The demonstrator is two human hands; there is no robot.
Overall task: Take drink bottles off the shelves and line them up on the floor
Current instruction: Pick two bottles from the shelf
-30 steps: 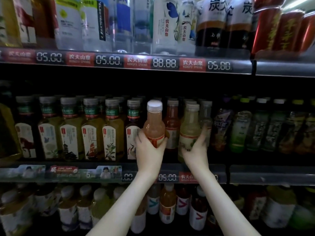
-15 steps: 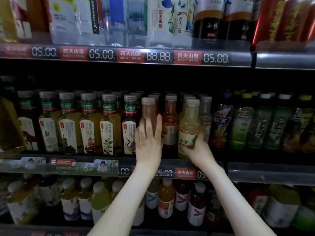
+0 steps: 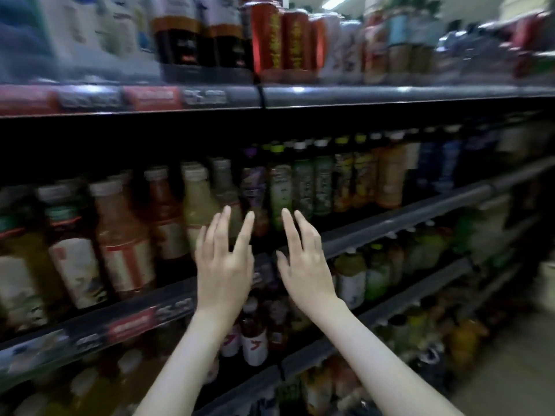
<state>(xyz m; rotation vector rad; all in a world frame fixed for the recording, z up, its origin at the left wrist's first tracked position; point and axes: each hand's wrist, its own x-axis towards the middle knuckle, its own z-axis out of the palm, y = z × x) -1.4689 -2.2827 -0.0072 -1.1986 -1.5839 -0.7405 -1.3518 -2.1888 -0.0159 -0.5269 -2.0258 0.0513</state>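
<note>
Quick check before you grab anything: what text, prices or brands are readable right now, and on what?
None reads cleanly; the frame is motion-blurred.
upper price strip: pale digits, too blurred.
middle price strip: pale digits, too blurred.
red cans: yellow characters, unreadable.
peach bottle: label print blurred.
white-labelled bottles: red mark, no legible letters.

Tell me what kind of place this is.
Most likely a shop's drinks aisle, in a supermarket or convenience store. Long tiered shelves are packed with rows of drink bottles, price-label strips run along the shelf edges, and red cans stand on the top shelf.
</note>
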